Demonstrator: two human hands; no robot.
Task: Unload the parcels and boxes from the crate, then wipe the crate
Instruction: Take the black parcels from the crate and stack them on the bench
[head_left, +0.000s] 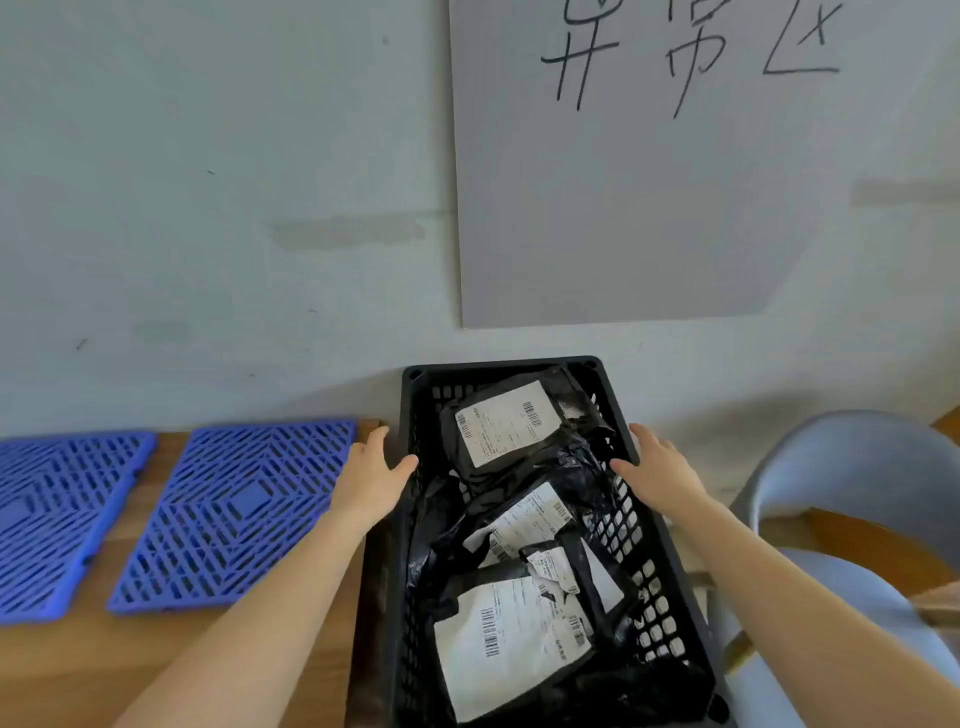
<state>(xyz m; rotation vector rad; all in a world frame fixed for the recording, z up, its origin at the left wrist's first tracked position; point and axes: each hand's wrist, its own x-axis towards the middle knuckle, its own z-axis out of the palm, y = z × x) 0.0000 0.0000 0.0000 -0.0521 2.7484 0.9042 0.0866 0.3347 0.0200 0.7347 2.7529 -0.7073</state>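
Note:
A black slotted plastic crate (660, 566) stands on the right end of a wooden table, its far end against the wall. Several black parcels with white shipping labels fill it: one at the far end (498, 428), one in the middle (530, 519), one at the near end (509, 639). My left hand (371, 475) rests on the outside of the crate's left rim, thumb over the edge. My right hand (662, 470) lies on the right rim, fingers spread along it. Neither hand holds a parcel.
Two blue plastic grid mats (234, 512) (57, 514) lie flat on the wooden table (171, 660) left of the crate. A grey chair (857, 467) with wooden arms stands close to the right. A grey board (649, 197) with handwriting leans on the wall behind.

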